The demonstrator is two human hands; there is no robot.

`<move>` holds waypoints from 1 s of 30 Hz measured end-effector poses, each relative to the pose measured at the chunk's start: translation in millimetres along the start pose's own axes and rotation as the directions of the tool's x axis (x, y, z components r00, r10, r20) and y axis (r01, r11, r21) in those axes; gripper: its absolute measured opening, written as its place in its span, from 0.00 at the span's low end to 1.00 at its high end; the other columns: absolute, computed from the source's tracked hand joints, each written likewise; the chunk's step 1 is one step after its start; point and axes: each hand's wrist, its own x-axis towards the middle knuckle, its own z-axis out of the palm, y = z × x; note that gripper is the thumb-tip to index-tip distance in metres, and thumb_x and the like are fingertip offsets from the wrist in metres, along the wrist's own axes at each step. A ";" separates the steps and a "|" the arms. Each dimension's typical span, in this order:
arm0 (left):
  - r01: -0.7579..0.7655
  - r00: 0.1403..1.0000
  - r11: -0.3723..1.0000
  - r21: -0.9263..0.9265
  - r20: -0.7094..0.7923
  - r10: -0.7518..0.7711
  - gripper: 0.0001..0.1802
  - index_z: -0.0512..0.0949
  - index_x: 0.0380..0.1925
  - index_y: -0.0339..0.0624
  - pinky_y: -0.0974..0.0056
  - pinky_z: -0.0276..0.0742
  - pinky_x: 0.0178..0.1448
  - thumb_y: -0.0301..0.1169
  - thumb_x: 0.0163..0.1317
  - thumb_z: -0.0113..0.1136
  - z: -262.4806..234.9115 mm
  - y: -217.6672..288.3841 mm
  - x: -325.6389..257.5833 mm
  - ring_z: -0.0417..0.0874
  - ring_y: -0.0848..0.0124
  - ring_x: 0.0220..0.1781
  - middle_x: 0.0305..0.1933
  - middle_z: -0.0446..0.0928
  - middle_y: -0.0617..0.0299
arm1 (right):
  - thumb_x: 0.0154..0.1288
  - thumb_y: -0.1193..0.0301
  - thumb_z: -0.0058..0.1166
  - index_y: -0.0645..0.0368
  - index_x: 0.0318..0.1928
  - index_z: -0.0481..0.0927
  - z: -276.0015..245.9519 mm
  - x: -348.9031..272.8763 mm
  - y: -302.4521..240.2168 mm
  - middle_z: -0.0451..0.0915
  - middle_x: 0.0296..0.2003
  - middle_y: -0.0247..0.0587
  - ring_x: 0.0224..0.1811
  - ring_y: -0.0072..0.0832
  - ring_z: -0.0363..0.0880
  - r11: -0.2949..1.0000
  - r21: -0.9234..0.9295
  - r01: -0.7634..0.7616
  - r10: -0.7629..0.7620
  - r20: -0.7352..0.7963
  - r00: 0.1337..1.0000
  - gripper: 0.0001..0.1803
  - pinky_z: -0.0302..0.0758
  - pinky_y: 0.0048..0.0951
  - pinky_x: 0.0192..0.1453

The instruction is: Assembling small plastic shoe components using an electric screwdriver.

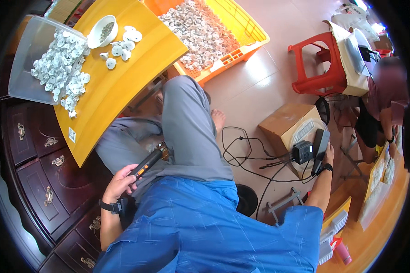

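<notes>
My left hand [120,183] grips a black pen-shaped tool with an orange button [146,163], its tip pointing up over my lap. Stretched out to the right, my right hand [327,157] holds a flat black device [319,146] over a cardboard box [288,123], beside a black adapter block [302,151] with cables [246,157] trailing across the floor. I sit with one grey-trousered leg crossed over the other, wearing a blue shirt.
A yellow tabletop [118,82] carries small white round parts [123,43], a white bowl [102,31] and a clear tub [32,59] of parts. An orange crate [248,34] holds many more. Dark wooden drawers [41,173] stand left. A red stool [316,61] and another person [382,104] are at right.
</notes>
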 end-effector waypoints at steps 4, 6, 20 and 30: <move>-0.043 0.999 0.999 -0.025 0.016 0.043 0.30 0.64 0.67 0.36 0.77 0.73 0.25 0.28 0.63 0.54 -1.6 -7.6 1.3 0.77 0.81 0.28 0.44 0.80 0.60 | 0.70 0.47 0.49 0.69 0.62 0.69 18.3 -2.1 6.1 0.76 0.54 0.49 0.54 0.35 0.75 0.995 -0.053 0.084 -0.083 0.019 0.996 0.37 0.71 0.36 0.59; -0.065 0.998 0.997 -0.040 0.000 0.065 0.31 0.64 0.67 0.35 0.77 0.74 0.25 0.28 0.63 0.54 -1.4 -12.1 -1.1 0.77 0.81 0.28 0.44 0.80 0.60 | 0.70 0.47 0.49 0.71 0.61 0.70 40.8 -8.9 -0.4 0.76 0.54 0.51 0.53 0.35 0.75 0.996 -0.050 0.077 -0.078 -0.027 0.997 0.37 0.70 0.35 0.59; -0.353 0.934 0.898 -0.261 -0.054 0.352 0.31 0.64 0.67 0.36 0.75 0.76 0.29 0.29 0.63 0.53 -5.7 -90.7 -23.7 0.80 0.78 0.32 0.48 0.80 0.60 | 0.62 0.41 0.52 0.73 0.60 0.70 208.1 -96.7 -108.2 0.76 0.56 0.62 0.60 0.48 0.75 0.961 -0.259 0.098 -0.107 -0.020 0.994 0.45 0.69 0.42 0.63; -0.414 0.852 0.695 -0.588 0.019 0.523 0.35 0.61 0.70 0.39 0.75 0.75 0.35 0.34 0.63 0.57 -5.5 -120.2 -29.4 0.81 0.78 0.37 0.54 0.79 0.59 | 0.61 0.45 0.51 0.77 0.53 0.76 265.7 -134.7 -141.6 0.80 0.46 0.56 0.44 0.41 0.82 0.987 -0.098 0.130 -0.101 0.253 0.962 0.41 0.79 0.40 0.48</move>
